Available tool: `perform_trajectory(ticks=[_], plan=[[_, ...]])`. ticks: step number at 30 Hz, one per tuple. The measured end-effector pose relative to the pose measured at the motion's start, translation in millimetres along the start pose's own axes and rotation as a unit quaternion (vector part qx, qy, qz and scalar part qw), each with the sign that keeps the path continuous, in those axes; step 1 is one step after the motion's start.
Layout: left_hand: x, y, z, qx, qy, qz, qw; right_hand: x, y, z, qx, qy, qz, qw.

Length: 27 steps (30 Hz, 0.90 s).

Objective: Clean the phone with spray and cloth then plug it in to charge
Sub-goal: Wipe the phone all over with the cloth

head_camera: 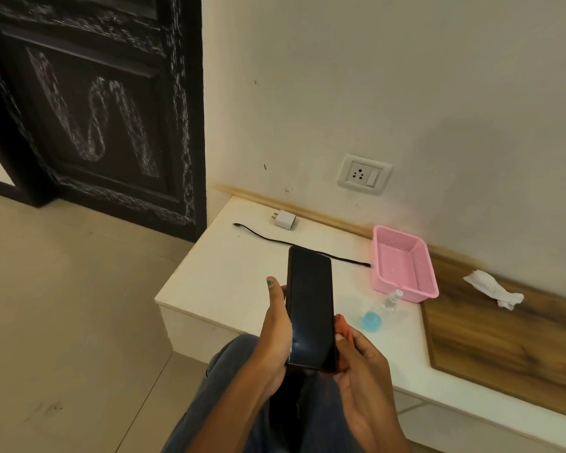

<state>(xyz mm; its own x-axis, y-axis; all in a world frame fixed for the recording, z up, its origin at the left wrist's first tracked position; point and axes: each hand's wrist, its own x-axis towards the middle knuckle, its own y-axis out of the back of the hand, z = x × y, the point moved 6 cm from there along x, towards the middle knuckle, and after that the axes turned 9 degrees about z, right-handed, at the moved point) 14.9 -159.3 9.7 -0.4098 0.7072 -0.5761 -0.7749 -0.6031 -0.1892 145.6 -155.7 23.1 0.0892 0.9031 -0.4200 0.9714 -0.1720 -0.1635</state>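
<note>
Both hands hold a black phone (311,305) upright in front of me, its dark screen facing me. My left hand (275,325) grips its left edge with the thumb along the side. My right hand (356,358) holds the lower right edge. A small clear spray bottle (381,310) with blue liquid lies on its side on the white ledge (209,282), right of the phone. A crumpled white cloth (494,289) lies on the wooden surface (504,338) at the right. A white charger plug (285,220) and a black cable (275,238) lie on the ledge behind the phone.
A pink plastic basket (406,263) stands on the ledge against the wall. A wall socket with a switch (365,174) sits above the ledge. A dark carved door (95,109) is at the left, above a tiled floor (62,305). My knee is below the phone.
</note>
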Motion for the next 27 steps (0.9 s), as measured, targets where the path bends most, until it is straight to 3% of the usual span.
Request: perform_trajectory(ticks=[16, 27], plan=[[151.6, -6.3, -9.8, 0.058, -0.035, 0.174, 0.982, 160.5, -51.5, 72.6, -0.118, -0.037, 0.088, 0.988], [196.6, 10.5, -9.6, 0.18, -0.033, 0.19, 0.964, 185.4, -81.4, 91.0, -0.212, 0.014, 0.056, 0.976]])
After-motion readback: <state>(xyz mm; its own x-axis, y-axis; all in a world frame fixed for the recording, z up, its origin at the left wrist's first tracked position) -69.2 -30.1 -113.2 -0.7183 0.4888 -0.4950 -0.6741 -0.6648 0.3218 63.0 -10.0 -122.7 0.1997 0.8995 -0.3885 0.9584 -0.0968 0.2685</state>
